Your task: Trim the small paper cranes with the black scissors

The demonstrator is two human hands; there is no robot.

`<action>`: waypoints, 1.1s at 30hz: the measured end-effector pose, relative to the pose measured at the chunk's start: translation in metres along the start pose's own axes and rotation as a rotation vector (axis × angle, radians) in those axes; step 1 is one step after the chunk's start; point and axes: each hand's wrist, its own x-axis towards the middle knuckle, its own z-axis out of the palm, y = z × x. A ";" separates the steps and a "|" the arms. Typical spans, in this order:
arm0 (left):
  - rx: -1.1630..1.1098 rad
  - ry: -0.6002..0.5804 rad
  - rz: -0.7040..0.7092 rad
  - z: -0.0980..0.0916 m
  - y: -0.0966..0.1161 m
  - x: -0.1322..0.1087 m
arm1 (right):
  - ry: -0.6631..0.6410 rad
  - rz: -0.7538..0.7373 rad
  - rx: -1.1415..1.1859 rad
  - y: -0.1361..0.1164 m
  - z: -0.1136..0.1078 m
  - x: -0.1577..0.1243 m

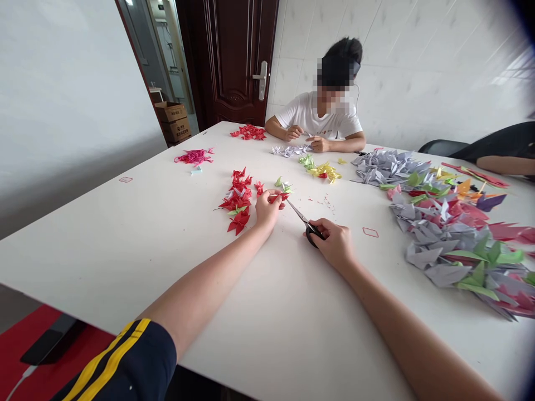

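Between the fingers of my left hand (pixel 268 209) is a red paper crane (pixel 284 196), partly covered by the fingertips. My right hand (pixel 334 239) grips a pair of scissors (pixel 301 217) by its black handles. The blade tips point at the crane and reach its edge; whether they touch it I cannot tell. Just left of my left hand lies a pile of red paper cranes (pixel 239 195) with a few white and green ones mixed in. A pale green and white crane (pixel 284 184) sits right behind the held one.
Tiny red scraps (pixel 321 201) dot the white table (pixel 125 234). A large heap of grey, green and pink cranes (pixel 451 239) covers the right side. Yellow cranes (pixel 328 171) and a pink bundle (pixel 195 157) lie farther back. Across the table sits another person (pixel 321 120), hands over white cranes.
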 end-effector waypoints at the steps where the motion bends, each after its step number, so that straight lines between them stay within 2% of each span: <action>1: 0.005 0.004 -0.002 0.000 0.000 0.000 | 0.003 -0.013 -0.016 0.000 0.000 -0.001; 11: 0.050 0.040 0.034 0.000 -0.004 0.003 | 0.028 -0.063 -0.050 -0.005 0.001 -0.003; 16: 0.040 0.044 0.032 -0.001 -0.004 0.002 | 0.215 0.091 0.166 0.002 -0.005 0.003; 19: 0.016 -0.003 0.037 -0.001 -0.005 0.001 | 0.260 0.115 0.179 0.003 -0.009 0.006; 24: -0.055 -0.045 0.034 0.001 -0.003 0.000 | 0.160 -0.016 0.060 -0.005 -0.009 0.003; 33: -0.128 -0.016 0.000 0.001 0.002 -0.001 | 0.027 -0.021 0.116 -0.002 -0.009 0.003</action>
